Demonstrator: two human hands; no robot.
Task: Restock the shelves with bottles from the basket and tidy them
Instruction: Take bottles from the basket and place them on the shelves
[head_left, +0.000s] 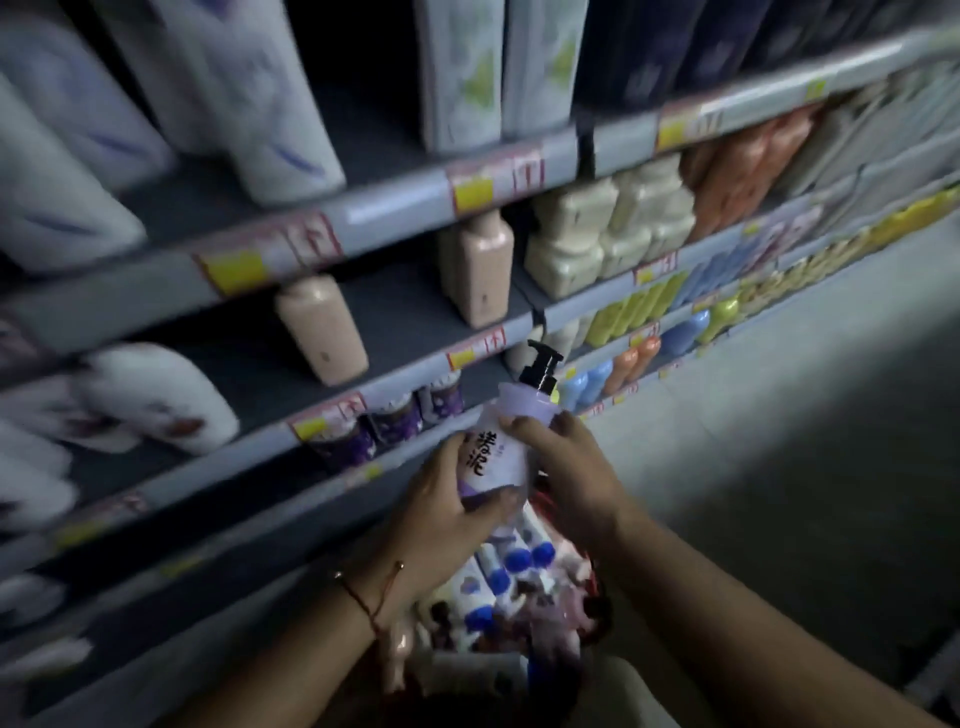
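Note:
I hold a pale purple pump bottle (511, 439) with a black pump head and black lettering, tilted, in front of the lower shelves. My left hand (447, 506) grips its lower body from the left. My right hand (563, 470) grips its upper part from the right. Below my hands is the basket (597, 592), holding several white bottles with blue caps (511, 564). Purple-labelled bottles (395, 421) stand on the shelf (249, 454) just left of the held bottle.
Shelves run from lower left to upper right. Two pink bottles (480, 270) stand on the middle shelf beside cream bottles (608, 234); white bottles (156, 400) lie at the left. Orange, yellow and blue bottles (675, 332) line the far shelves. Grey floor (779, 441) lies to the right.

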